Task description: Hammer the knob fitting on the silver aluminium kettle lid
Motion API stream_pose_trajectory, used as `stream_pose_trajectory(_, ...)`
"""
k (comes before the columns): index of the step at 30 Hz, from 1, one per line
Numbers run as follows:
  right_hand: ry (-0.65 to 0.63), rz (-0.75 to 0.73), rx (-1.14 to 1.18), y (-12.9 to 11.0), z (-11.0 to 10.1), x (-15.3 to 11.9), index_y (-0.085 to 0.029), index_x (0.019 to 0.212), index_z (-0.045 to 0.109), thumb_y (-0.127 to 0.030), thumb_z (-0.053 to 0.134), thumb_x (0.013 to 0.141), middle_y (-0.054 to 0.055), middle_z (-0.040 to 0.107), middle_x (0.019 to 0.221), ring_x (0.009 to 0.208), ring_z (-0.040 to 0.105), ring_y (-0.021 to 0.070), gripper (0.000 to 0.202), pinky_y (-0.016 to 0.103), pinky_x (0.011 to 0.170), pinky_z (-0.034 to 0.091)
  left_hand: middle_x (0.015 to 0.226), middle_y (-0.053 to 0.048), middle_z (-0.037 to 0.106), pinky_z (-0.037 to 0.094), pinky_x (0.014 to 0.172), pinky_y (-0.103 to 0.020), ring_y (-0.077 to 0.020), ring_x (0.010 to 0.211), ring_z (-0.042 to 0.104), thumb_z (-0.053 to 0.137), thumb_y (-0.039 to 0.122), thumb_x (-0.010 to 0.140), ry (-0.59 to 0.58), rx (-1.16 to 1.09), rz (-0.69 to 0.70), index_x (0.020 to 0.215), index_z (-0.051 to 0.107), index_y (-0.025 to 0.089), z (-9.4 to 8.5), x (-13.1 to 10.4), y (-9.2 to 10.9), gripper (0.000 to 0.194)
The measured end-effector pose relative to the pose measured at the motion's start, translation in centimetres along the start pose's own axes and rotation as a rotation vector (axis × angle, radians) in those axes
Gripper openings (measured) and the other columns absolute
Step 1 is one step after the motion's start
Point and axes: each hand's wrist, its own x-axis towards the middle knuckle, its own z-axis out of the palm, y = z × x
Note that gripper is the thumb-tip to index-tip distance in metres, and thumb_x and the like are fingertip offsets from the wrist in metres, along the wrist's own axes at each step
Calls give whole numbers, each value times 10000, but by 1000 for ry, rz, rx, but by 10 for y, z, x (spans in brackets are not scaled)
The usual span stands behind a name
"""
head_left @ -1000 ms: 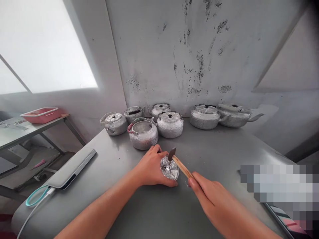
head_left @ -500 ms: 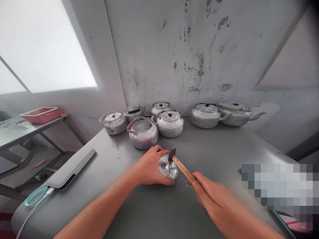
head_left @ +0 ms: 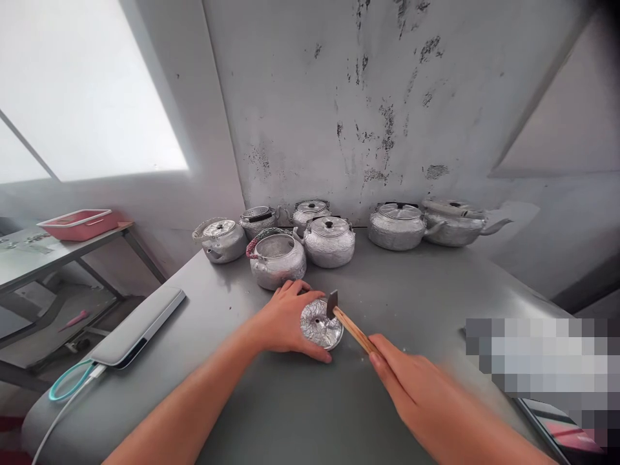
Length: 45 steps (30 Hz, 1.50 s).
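Observation:
My left hand (head_left: 290,323) grips a round, crinkled silver kettle lid (head_left: 321,327) by its edge, thumb at the near side and fingers at the far side. A small hole shows in the lid's middle. The wooden handle of a small hammer (head_left: 354,332) is in my right hand (head_left: 400,371), fingers wrapped round it. The hammer's dark, flat head is at the lid's upper right edge; whether it touches I cannot tell. Just behind my left hand stands a lidless silver kettle (head_left: 278,261) with a red and green wrapped handle.
Several more silver kettles (head_left: 330,244) line the back of the grey table (head_left: 310,413) by the wall. A power bank (head_left: 140,326) with a cable lies at left. On a side table sits a pink basket (head_left: 80,226). A phone (head_left: 557,426) lies at right, partly under a blurred patch.
My left hand and the lid have shifted slightly left, and the lid has turned a little. The hammer has moved slightly left and down with my right hand.

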Motion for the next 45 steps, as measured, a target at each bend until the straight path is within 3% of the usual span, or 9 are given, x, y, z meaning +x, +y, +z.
stream_pose_trajectory(2,-3,-49,-2,-3,-6,2,-292,974,562,-556,208,1015,36,688,852,811,656,263,444,388,728,431,1254,-76,493,382,1073,-506,-361,1239,426,830,653,500,-4,-9,-26,1421,486,342,0,1,-1,1031)
stream_pose_trajectory(7,16,-156,108,-5,-17,-1,-265,837,544,-501,293,1023,22,709,859,856,672,232,392,342,784,443,1148,-73,482,421,1038,-485,-356,1193,462,838,668,452,8,-37,-61,1422,496,327,3,2,1,1084)
stream_pose_trajectory(11,43,-144,113,-8,-17,-3,-267,786,550,-475,341,1011,-6,662,714,756,652,213,371,293,664,446,1135,-69,491,441,1014,-468,-360,1188,475,844,646,446,21,-41,-65,1417,506,323,5,3,0,1077)
stream_pose_trajectory(21,65,-146,149,6,1,-4,-317,1115,595,-459,324,1020,-8,730,906,802,660,204,321,273,700,491,1103,-56,524,470,962,-454,-342,1130,505,822,666,461,35,-27,-46,1375,535,354,3,2,-2,1008)
stream_pose_trajectory(28,138,-201,132,11,7,-6,-343,1267,547,-473,345,1021,19,710,1118,1042,643,238,344,289,823,492,1150,-75,561,474,969,-445,-366,1173,521,790,728,452,19,-7,-70,1392,527,334,2,1,2,1053)
stream_pose_trajectory(33,73,-176,159,10,8,-7,-326,1197,582,-501,284,1030,13,717,924,877,669,233,383,304,760,489,1157,-95,570,454,1001,-476,-396,1206,510,769,760,447,8,20,-99,1403,527,305,1,0,6,1085)
stream_pose_trajectory(39,87,-154,130,8,8,-5,-320,1124,580,-498,266,1031,12,699,885,881,659,246,372,309,709,477,1187,-104,571,442,1013,-481,-407,1239,497,775,751,454,0,30,-103,1392,536,302,1,0,6,1066)
stream_pose_trajectory(43,152,-137,122,8,9,-8,-340,1197,543,-485,287,1030,13,705,1014,1030,638,248,339,303,761,478,1191,-92,569,449,1001,-475,-393,1226,498,783,761,436,23,8,-104,1402,523,326,3,0,4,1090)
stream_pose_trajectory(45,90,-126,127,8,10,-10,-347,1181,556,-482,269,1035,3,714,1020,988,654,237,348,307,768,481,1197,-87,572,451,995,-478,-396,1230,489,785,765,427,25,-4,-100,1402,521,334,4,0,2,1098)
